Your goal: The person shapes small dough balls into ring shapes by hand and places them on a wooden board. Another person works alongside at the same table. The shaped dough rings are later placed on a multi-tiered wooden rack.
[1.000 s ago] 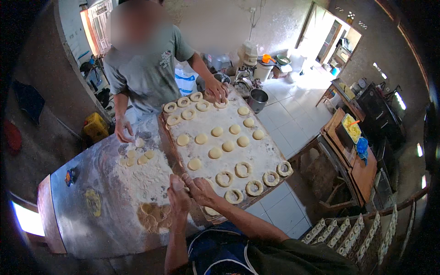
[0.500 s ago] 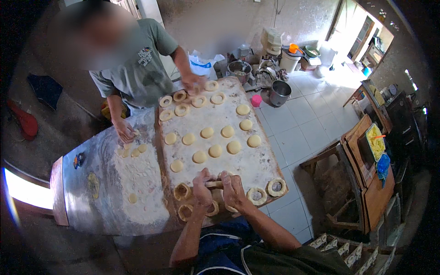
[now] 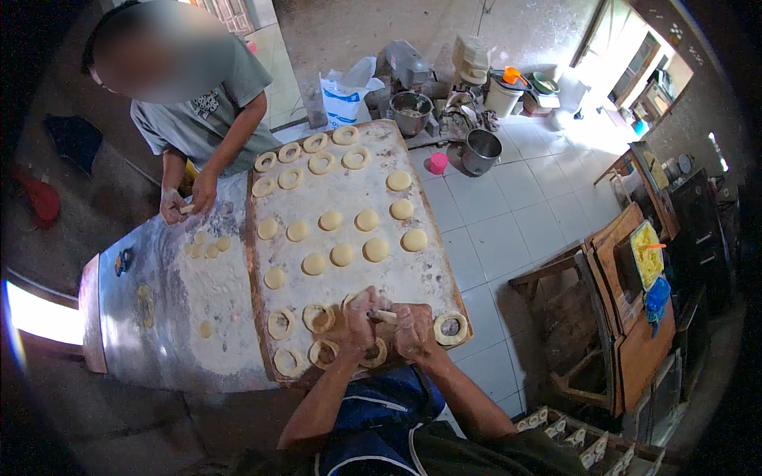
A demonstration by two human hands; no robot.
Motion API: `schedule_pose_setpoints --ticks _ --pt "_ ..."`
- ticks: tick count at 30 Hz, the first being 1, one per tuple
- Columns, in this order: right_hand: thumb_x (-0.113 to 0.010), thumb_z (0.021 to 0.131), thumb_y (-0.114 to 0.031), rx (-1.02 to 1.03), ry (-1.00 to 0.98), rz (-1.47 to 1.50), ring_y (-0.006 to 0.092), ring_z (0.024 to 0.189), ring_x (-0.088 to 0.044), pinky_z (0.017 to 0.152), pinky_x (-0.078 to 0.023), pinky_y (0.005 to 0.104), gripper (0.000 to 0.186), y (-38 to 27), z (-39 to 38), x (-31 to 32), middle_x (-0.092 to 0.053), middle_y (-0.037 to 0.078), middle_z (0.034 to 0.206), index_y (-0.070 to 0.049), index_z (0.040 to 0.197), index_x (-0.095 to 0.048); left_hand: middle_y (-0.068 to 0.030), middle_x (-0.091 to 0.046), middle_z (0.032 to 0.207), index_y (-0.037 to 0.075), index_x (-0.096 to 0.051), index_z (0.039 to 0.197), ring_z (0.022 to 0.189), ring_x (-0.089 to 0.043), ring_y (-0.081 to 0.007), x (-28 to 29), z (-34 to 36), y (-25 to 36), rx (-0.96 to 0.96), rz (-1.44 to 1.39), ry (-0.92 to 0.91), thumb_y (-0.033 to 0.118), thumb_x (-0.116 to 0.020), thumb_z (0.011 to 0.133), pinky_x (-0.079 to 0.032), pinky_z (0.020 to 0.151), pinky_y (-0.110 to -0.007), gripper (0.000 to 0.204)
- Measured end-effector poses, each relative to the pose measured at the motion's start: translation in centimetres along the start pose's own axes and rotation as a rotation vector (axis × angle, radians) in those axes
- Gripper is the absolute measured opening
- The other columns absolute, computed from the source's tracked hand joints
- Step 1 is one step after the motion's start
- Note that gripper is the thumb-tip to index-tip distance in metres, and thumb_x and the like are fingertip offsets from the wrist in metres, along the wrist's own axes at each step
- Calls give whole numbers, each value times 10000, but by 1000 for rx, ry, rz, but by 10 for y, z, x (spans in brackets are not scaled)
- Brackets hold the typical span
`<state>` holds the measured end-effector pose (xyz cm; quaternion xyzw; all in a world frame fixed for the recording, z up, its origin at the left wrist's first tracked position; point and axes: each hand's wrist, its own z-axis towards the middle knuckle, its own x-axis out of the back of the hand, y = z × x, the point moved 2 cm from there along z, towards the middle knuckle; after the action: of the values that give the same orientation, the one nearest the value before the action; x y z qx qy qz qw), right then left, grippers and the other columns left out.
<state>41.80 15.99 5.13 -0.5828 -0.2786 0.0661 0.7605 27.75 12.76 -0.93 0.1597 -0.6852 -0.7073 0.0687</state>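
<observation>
My left hand [image 3: 362,321] and my right hand [image 3: 411,328] are closed around a pale piece of dough [image 3: 383,316] over the near part of a floured board [image 3: 284,298]. Flattened dough rings [image 3: 451,328] lie on either side of them, partly hidden by my hands. Several round dough discs [image 3: 341,255] dot the middle of the board, with more rings [image 3: 321,163] along the far side. To the left, the board adjoins a flour-dusted metal table [image 3: 143,349] carrying small dough pieces [image 3: 205,329].
A co-worker [image 3: 202,135] pinches dough above the table's far edge. Beyond the board stand steel pots [image 3: 482,152], a pink container [image 3: 438,163] and a white sack [image 3: 343,103]. At right are wooden boards [image 3: 643,365] with a yellow-filled tray [image 3: 647,258]; racks [image 3: 595,452] stand lower right.
My hands have moved right among the near rings and grip dough between them. The co-worker's hands left the board's far side and came together over the metal table. The view has shifted.
</observation>
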Motion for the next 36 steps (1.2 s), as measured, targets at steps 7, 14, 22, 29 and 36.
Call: schedule_pose_setpoints --ticks 7,14,22,29,36 --pt "-680 818 -95 54 62 105 293 681 -613 637 -494 355 137 -4 -5 30 -645 144 806 3 886 -613 -177 -609 796 -5 -541 957 741 -594 -391 -15 19 28 -51 662 -44 238 -467 987 -486 688 -452 256" --pt "-740 748 -121 -149 74 -620 396 1076 -530 906 -452 490 551 -9 -11 49 -578 248 1100 55 1231 -542 -122 -650 1007 79 -623 1101 992 -596 -373 -22 50 60 -200 1205 -38 343 -628 880 -389 933 -566 344" --pt "-708 715 -158 8 -128 -860 354 922 -582 819 -464 467 358 1 -12 8 -626 165 1001 -67 1060 -679 -80 -661 1063 141 -683 1036 1049 -604 -330 -8 33 54 -316 1164 -55 423 -681 824 -432 888 -549 353" --pt "-662 804 -19 -88 59 -603 390 947 -531 849 -443 490 415 -30 -28 12 -579 197 1030 -39 1211 -586 -125 -658 1086 111 -649 1084 1035 -599 -334 272 -43 36 -189 1217 764 228 -730 807 -448 873 -468 311" --pt "-645 834 47 218 109 -492 271 867 -575 851 -468 413 308 -70 0 -65 -604 123 954 -45 1128 -624 -142 -604 887 57 -613 1018 931 -598 -340 423 -82 37 -26 1453 668 140 -731 824 -426 861 -507 242"
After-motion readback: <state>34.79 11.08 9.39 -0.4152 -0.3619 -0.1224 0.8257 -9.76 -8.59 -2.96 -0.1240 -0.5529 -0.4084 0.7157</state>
